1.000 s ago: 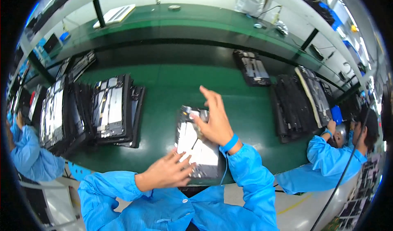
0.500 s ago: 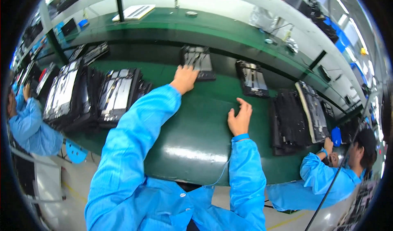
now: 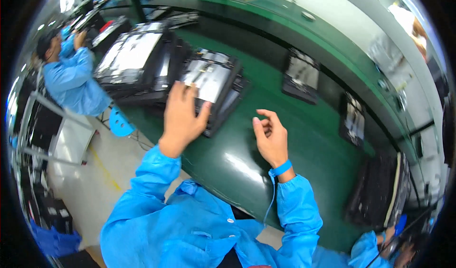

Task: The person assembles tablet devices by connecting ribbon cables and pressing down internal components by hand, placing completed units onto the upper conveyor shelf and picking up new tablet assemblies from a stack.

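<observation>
Clock positions are being read from the middle of the head view. A black-and-silver panel [image 3: 209,78] is lying atop a stack at 11 o'clock on the green counter [image 3: 297,125]. The left hand [image 3: 183,125], at 9 o'clock, is spreading its fingers over the panel's near edge, thumb standing apart; contact is not showing clearly. The right hand [image 3: 271,142], just off centre toward 4 o'clock, is curling loosely over bare counter, gripping nothing visible. Single panels are resting at 2 o'clock [image 3: 301,75] and 3 o'clock [image 3: 354,121]. In this inspector's judgement, the step in hand is appearing to be a pick-up from the stack, no secure grip showing. The next move is calling for fingers and thumb closing on the top panel alone.
</observation>
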Available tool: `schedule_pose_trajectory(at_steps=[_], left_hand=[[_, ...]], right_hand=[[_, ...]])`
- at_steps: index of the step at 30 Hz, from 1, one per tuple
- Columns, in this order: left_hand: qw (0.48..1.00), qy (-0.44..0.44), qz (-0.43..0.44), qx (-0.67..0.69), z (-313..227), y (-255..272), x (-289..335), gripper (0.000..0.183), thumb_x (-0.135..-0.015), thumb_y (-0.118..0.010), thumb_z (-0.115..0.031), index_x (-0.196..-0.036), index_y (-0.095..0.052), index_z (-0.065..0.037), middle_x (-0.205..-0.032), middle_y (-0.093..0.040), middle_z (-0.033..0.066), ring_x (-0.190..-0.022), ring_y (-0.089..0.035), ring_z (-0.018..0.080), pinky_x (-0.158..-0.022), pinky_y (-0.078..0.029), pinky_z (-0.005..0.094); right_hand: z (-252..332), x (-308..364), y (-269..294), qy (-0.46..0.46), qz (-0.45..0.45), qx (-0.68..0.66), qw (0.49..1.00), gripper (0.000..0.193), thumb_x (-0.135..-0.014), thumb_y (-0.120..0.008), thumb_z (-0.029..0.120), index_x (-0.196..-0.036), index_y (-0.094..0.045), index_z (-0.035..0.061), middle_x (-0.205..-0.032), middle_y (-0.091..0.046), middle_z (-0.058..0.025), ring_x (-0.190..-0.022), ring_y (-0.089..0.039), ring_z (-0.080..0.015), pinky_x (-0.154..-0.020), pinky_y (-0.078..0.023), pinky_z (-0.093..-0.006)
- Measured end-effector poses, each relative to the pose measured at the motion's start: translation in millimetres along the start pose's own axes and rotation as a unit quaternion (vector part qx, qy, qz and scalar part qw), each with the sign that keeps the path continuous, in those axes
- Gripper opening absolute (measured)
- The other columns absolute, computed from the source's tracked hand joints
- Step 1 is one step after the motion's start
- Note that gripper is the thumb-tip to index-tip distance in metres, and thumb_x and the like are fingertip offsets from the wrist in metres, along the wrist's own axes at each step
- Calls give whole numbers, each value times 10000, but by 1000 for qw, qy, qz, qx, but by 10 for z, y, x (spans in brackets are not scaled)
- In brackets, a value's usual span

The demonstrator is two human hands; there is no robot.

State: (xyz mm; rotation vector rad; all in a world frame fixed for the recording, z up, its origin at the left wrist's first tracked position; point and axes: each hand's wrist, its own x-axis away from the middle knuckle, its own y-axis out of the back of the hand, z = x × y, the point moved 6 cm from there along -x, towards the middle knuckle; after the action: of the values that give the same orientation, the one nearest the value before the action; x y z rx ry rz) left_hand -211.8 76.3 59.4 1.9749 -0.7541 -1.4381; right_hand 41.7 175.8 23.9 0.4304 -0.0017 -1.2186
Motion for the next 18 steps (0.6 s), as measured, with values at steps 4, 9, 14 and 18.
schedule_pose_trajectory(at_steps=[4,9,14,18], left_hand=[[1000,-17,10,23,-199,-291,140,693,-959,-755,-369,-1491,-607,50,-1516,-500,465,-1440,-455,661,-1241,-318,755],[997,12,38,59,-242,-310,231,795,-961,-757,-409,-1588,-538,28,-1620,-392,453,-1543,-346,628,-1314,-240,708],[997,-6,30,77,-150,-206,241,861,-908,-841,-511,-1610,-574,-91,-1666,-392,389,-1557,-344,601,-1317,-244,695],[995,-10,11,99,-168,-265,243,779,-853,-908,-453,-1554,-666,-213,-1659,-444,343,-1526,-416,564,-1295,-287,692]], right_hand=[[139,-441,-822,1,55,23,998,626,-1016,-830,392,-1393,-588,-44,-813,-751,-146,-709,-738,-269,-699,-585,-409],[-56,-667,-994,-58,-5,83,995,782,-965,-876,431,-1423,-512,-86,-779,-734,-141,-706,-740,-305,-727,-590,-442],[-210,-857,-1048,-140,59,-36,988,724,-953,-899,281,-1449,-510,-76,-833,-705,-81,-685,-666,-183,-675,-575,-378],[-284,-889,-1013,-155,55,-60,985,758,-932,-901,234,-1495,-490,-66,-1181,-696,-179,-865,-720,-238,-757,-620,-370]])
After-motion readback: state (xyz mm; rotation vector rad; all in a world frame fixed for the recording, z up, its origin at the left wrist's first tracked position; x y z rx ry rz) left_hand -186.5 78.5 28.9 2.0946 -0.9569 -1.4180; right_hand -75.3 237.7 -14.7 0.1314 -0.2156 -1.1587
